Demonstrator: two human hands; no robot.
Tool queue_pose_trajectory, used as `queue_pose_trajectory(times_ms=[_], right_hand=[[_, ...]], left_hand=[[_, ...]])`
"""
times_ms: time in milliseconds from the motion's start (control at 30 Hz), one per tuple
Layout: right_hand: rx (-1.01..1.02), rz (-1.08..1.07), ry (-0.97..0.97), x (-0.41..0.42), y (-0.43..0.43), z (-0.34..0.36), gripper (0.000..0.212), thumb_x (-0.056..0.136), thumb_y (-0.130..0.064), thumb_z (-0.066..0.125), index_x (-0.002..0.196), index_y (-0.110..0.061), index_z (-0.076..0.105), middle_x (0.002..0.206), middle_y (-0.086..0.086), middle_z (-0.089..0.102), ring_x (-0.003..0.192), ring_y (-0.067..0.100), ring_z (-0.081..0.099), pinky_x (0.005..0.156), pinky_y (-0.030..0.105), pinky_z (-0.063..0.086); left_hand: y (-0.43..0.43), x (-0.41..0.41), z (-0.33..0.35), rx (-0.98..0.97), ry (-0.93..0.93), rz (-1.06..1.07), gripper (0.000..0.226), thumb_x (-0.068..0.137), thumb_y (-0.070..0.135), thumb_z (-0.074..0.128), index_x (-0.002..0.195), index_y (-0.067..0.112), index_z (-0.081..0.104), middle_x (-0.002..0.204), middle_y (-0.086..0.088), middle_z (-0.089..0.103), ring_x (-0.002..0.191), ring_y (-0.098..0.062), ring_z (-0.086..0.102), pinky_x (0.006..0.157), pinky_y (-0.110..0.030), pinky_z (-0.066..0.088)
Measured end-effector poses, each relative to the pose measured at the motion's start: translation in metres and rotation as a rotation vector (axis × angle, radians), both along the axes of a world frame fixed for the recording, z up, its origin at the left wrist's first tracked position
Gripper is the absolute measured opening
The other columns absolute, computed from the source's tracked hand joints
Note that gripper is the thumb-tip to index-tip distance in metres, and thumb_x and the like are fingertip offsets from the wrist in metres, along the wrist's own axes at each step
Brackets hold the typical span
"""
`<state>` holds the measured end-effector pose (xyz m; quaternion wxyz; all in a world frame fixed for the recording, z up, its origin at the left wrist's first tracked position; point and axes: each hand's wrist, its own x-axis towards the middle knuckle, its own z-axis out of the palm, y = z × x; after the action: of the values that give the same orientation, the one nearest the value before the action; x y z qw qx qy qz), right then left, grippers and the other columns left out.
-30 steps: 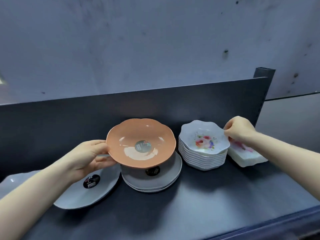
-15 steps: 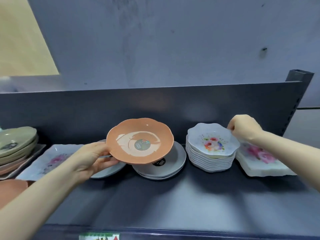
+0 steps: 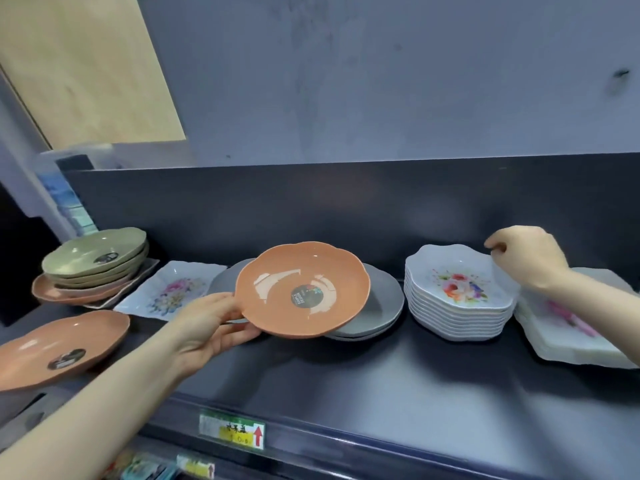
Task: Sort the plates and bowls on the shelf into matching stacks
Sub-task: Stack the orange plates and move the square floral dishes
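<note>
My left hand point(image 3: 211, 323) grips the left rim of an orange scalloped bowl point(image 3: 301, 289) with a round sticker, held tilted just above a stack of grey plates point(image 3: 384, 303). To the right stands a stack of white floral bowls point(image 3: 457, 306). My right hand point(image 3: 526, 258) hovers at that stack's right rim with its fingers curled and nothing visible in them. Another orange bowl point(image 3: 59, 344) lies at the front left. A stack of green bowls point(image 3: 97, 258) rests on an orange plate point(image 3: 69, 296) at the far left.
A square floral plate point(image 3: 169, 289) lies between the green stack and the grey plates. Square floral plates point(image 3: 571, 337) sit at the far right, partly under my right forearm. The dark shelf point(image 3: 381, 386) has a back panel and a front lip with a price label point(image 3: 232, 431).
The view has swung left, bringing the left-hand stacks into sight. My left hand has kept the orange bowl above the grey plates. My right hand has lifted off the floral bowl's rim.
</note>
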<state>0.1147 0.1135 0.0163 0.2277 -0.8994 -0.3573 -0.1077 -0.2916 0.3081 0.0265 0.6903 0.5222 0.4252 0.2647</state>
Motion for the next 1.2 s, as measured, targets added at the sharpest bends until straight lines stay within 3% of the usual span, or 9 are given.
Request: queue_pose_trajectory(times_ms=[167, 333, 533, 667, 767, 900, 1000, 1100, 1200], right_hand=[[0.182, 0.140, -0.132, -0.035, 0.018, 0.017, 0.029, 0.082, 0.005, 0.056, 0.095, -0.009, 0.077, 0.100, 0.014, 0.075, 0.095, 0.039, 0.066, 0.079, 0.043, 0.053], [0.172, 0.338, 0.109, -0.108, 0.056, 0.017, 0.026, 0.080, 0.002, 0.062, 0.089, -0.017, 0.078, 0.088, 0.001, 0.076, 0.064, 0.000, 0.062, 0.066, 0.016, 0.047], [0.060, 0.487, 0.197, -0.185, 0.132, -0.005, 0.024, 0.079, -0.003, 0.063, 0.089, -0.019, 0.078, 0.079, -0.006, 0.072, 0.085, 0.017, 0.068, 0.081, 0.030, 0.052], [-0.039, 0.482, 0.122, -0.223, 0.195, -0.017, 0.032, 0.082, -0.004, 0.055, 0.104, -0.018, 0.074, 0.102, -0.001, 0.074, 0.101, 0.022, 0.066, 0.083, 0.030, 0.050], [-0.267, 0.376, 0.018, -0.237, 0.235, -0.026, 0.034, 0.083, -0.006, 0.057, 0.117, -0.011, 0.064, 0.114, 0.007, 0.066, 0.104, 0.030, 0.060, 0.079, 0.032, 0.049], [-0.469, 0.200, -0.006, -0.245, 0.266, -0.033, 0.012, 0.083, -0.001, 0.050, 0.091, -0.009, 0.055, 0.103, 0.010, 0.063, 0.089, 0.029, 0.059, 0.066, 0.031, 0.045], [-0.433, 0.124, 0.036, -0.244, 0.277, -0.038, 0.013, 0.086, -0.001, 0.043, 0.078, -0.008, 0.051, 0.097, 0.011, 0.063, 0.085, 0.029, 0.059, 0.065, 0.030, 0.042], [-0.282, 0.063, 0.093, -0.244, 0.280, -0.031, 0.017, 0.077, 0.003, 0.047, 0.082, -0.002, 0.063, 0.092, 0.014, 0.066, 0.079, 0.031, 0.059, 0.060, 0.029, 0.041], [-0.124, 0.026, 0.162, -0.246, 0.271, -0.007, 0.023, 0.072, 0.003, 0.052, 0.079, -0.010, 0.069, 0.088, 0.010, 0.068, 0.075, 0.031, 0.059, 0.059, 0.029, 0.045]], left_hand=[[0.001, -0.024, -0.001, -0.011, -0.050, 0.110, 0.017, 0.083, -0.004, 0.057, 0.097, 0.001, 0.065, 0.069, -0.008, 0.073, 0.058, -0.014, 0.070, 0.054, -0.027, 0.059], [0.015, -0.068, 0.004, 0.023, -0.149, 0.300, 0.010, 0.085, -0.005, 0.055, 0.083, 0.003, 0.060, 0.056, -0.004, 0.069, 0.049, -0.009, 0.066, 0.048, -0.025, 0.057], [0.051, -0.124, 0.002, 0.068, -0.248, 0.429, 0.014, 0.087, -0.001, 0.055, 0.085, 0.011, 0.062, 0.056, 0.001, 0.070, 0.055, -0.006, 0.067, 0.046, -0.020, 0.054], [0.077, -0.145, -0.007, 0.017, -0.310, 0.461, 0.010, 0.089, 0.002, 0.054, 0.088, 0.009, 0.061, 0.074, -0.010, 0.069, 0.078, -0.017, 0.062, 0.047, -0.021, 0.054], [0.097, -0.158, -0.009, 0.009, -0.323, 0.435, 0.012, 0.090, 0.002, 0.053, 0.085, 0.010, 0.061, 0.077, -0.011, 0.067, 0.082, -0.021, 0.061, 0.048, -0.023, 0.056], [0.132, -0.187, -0.002, 0.043, -0.299, 0.338, 0.010, 0.088, 0.002, 0.056, 0.089, 0.008, 0.063, 0.067, -0.006, 0.073, 0.078, -0.022, 0.065, 0.051, -0.025, 0.057], [0.157, -0.204, 0.002, 0.068, -0.282, 0.260, 0.009, 0.086, 0.002, 0.059, 0.092, 0.005, 0.065, 0.071, -0.009, 0.073, 0.076, -0.022, 0.065, 0.053, -0.025, 0.057], [0.181, -0.208, 0.004, 0.056, -0.280, 0.184, 0.009, 0.086, 0.002, 0.058, 0.090, 0.005, 0.065, 0.070, -0.007, 0.071, 0.067, -0.020, 0.067, 0.053, -0.026, 0.058], [0.201, -0.197, 0.008, 0.038, -0.272, 0.126, 0.009, 0.088, 0.001, 0.056, 0.084, 0.006, 0.063, 0.062, -0.002, 0.071, 0.055, -0.012, 0.069, 0.051, -0.025, 0.058]])
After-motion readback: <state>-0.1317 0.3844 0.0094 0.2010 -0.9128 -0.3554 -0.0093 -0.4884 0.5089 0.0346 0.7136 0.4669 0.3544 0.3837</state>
